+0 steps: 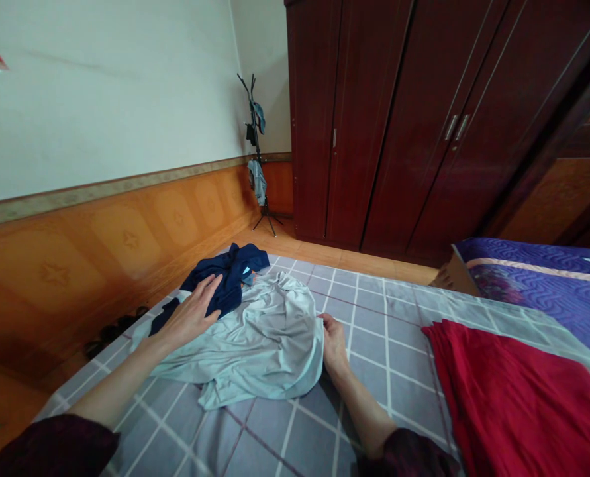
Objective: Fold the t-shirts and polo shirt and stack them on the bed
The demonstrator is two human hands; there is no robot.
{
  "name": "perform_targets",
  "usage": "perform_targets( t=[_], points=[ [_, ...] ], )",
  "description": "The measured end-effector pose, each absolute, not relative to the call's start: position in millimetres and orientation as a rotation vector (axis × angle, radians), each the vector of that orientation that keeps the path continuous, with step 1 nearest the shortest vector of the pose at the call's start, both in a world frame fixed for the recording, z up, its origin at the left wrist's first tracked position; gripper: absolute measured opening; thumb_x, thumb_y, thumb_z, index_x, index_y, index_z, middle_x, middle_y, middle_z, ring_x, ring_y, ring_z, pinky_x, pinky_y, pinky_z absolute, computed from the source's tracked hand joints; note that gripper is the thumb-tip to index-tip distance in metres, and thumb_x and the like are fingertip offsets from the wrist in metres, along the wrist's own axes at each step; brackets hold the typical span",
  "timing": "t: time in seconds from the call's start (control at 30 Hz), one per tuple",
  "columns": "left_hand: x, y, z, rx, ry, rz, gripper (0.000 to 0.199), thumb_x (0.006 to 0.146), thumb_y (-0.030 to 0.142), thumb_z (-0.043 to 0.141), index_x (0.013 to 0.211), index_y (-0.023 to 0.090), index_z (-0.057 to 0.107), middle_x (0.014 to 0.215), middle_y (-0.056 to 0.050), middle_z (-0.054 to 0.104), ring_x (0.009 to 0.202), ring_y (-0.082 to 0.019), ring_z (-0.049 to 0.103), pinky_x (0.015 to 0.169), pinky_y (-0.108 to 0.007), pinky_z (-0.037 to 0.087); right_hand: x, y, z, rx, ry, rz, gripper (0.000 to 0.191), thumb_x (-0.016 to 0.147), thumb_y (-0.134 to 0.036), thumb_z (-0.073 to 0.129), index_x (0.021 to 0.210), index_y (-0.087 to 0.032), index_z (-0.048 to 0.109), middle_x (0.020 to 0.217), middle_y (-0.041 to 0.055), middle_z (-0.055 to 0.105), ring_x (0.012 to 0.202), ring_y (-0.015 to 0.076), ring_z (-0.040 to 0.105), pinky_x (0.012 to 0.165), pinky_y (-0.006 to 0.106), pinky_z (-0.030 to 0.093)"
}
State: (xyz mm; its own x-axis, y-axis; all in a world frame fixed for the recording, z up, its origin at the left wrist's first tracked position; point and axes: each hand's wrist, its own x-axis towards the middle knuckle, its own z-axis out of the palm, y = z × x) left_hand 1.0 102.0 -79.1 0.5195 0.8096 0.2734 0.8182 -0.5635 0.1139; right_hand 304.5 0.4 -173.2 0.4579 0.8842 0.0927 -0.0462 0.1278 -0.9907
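A pale grey-green garment [269, 338] lies crumpled on the grey checked bed cover [369, 371]. Its right edge is pinched between the fingers of my right hand [334, 341]. My left hand [193, 315] is over the garment's left part, fingers apart and holding nothing, beside a dark blue garment [232, 275]. The dark blue cloth is bunched at the far left of the bed and partly hidden behind my left hand.
Red cloth [518, 391] is spread on the bed at the right. Beyond are a purple bedspread [543, 278], a dark red wardrobe [374, 119] and a black coat stand [256, 132] with things hanging on it. A tiled wall [126, 238] runs along the left.
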Motion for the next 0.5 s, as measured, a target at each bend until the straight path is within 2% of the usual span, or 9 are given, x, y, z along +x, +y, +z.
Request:
perform_targets(
  t=[0.2,0.3,0.4,0.5],
  points=[
    [-0.8,56.4,-93.6,-2.904,-1.493,-0.319,0.071,0.083,0.026,0.047,0.146,0.021,0.017,0.148,-0.01,0.031,0.135,-0.023,0.035,0.109,-0.036,0.033,307.8,-0.2,-165.5,-1.251,-0.759,0.799,0.016,0.063,-0.034,0.058,0.061,-0.018,0.06,0.053,-0.0003,0.059,0.054,0.0152,0.051,0.05,0.024,0.041],
    [2.0,31.9,-104.1,-3.066,-1.425,-0.186,0.078,0.077,0.026,0.055,0.146,0.023,0.02,0.149,-0.007,0.032,0.135,-0.022,0.034,0.111,-0.033,0.031,311.9,-0.6,-158.3,-1.24,-0.687,0.784,0.014,0.063,-0.032,0.056,0.058,-0.019,0.056,0.047,-0.0034,0.051,0.047,0.0119,0.044,0.045,0.022,0.036],
    [6.9,13.9,-111.7,-3.135,-1.388,-0.066,0.088,0.069,0.025,0.063,0.147,0.025,0.021,0.151,-0.005,0.03,0.136,-0.024,0.032,0.111,-0.033,0.03,314.1,-2.1,-147.3,-1.212,-0.608,0.785,0.017,0.065,-0.033,0.052,0.054,-0.021,0.047,0.041,-0.0064,0.042,0.04,0.0084,0.036,0.039,0.02,0.029],
    [11.7,10.3,-118.0,-3.12,-1.392,-0.042,0.087,0.069,0.026,0.063,0.146,0.024,0.024,0.15,-0.006,0.032,0.136,-0.025,0.032,0.112,-0.035,0.029,314.4,-4.8,-131.0,-1.181,-0.535,0.8,0.022,0.067,-0.034,0.048,0.05,-0.023,0.039,0.036,-0.0079,0.035,0.033,0.0069,0.029,0.033,0.019,0.023]
  ],
)
